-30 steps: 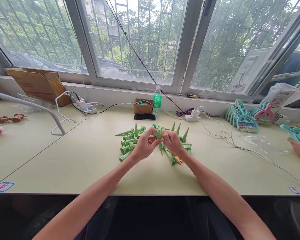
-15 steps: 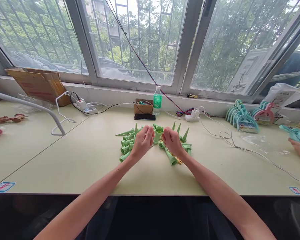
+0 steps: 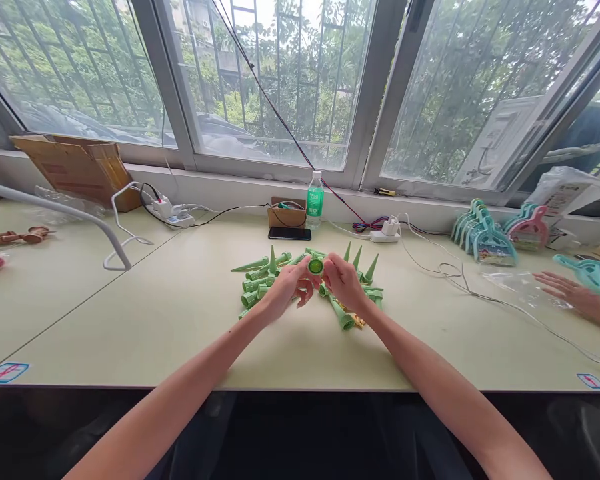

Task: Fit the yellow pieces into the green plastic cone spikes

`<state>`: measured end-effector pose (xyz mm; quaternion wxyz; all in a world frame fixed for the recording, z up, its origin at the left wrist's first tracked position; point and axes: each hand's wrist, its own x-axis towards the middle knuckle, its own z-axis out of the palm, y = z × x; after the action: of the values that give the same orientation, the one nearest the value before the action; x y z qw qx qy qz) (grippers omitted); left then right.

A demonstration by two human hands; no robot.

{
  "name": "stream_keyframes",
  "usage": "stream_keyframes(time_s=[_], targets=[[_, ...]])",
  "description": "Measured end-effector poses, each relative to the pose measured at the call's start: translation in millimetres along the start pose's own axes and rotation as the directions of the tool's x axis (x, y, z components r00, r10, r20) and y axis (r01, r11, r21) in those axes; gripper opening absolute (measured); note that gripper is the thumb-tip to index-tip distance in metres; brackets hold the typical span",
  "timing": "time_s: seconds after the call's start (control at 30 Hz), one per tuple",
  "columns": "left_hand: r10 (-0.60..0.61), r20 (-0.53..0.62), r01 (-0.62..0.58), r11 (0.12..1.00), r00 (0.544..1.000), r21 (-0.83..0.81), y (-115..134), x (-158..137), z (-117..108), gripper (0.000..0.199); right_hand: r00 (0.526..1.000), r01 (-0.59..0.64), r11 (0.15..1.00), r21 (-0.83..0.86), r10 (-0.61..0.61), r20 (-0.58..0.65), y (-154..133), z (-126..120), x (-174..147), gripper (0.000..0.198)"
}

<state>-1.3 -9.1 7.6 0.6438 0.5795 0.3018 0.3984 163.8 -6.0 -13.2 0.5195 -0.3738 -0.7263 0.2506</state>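
Observation:
A green plastic tube [image 3: 315, 267] points its round open end toward me, and darker green shows inside it. My left hand [image 3: 291, 285] grips the tube between thumb and forefinger, with its other fingers loosely curled below. Close against the tube's right side, my right hand [image 3: 342, 279] is closed in a pinch; what its fingertips hold is hidden. Around both hands lie several similar green tubes [image 3: 250, 298] and upright pointed cones [image 3: 372, 269]. A flared green piece [image 3: 347, 321] lies under my right wrist beside small yellow parts [image 3: 359, 322].
Behind the pile are a phone [image 3: 289, 233], a small cardboard box [image 3: 287, 215] and a water bottle [image 3: 315, 200]. White cables [image 3: 500, 301] cross the table at right. Another person's hand [image 3: 575, 293] rests near a turquoise plastic item [image 3: 593, 275]. A grey curved bar [image 3: 95, 223] juts in at left.
The tube, upright between my hands before, is now in my left hand and tipped toward me. My left fingers have loosened from a fist. The other person's hand has reached further left.

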Motion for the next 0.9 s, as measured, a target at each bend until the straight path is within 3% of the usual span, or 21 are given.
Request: stream_keyframes(time_s=[0.53,0.9], targets=[[0.124,0.109,-0.129,0.991,0.986,0.032,-0.4,-2.5,-1.4,0.040,1.000,0.006,0.999,0.053,-0.007,0.024,0.5,-2.4,-0.4,0.043],[0.204,0.068,-0.215,0.915,0.977,0.343,-0.8,-6.4,0.3,0.033,1.000,-0.014,0.999,0.039,0.014,-0.005,2.4,-4.5,2.8,0.047]])
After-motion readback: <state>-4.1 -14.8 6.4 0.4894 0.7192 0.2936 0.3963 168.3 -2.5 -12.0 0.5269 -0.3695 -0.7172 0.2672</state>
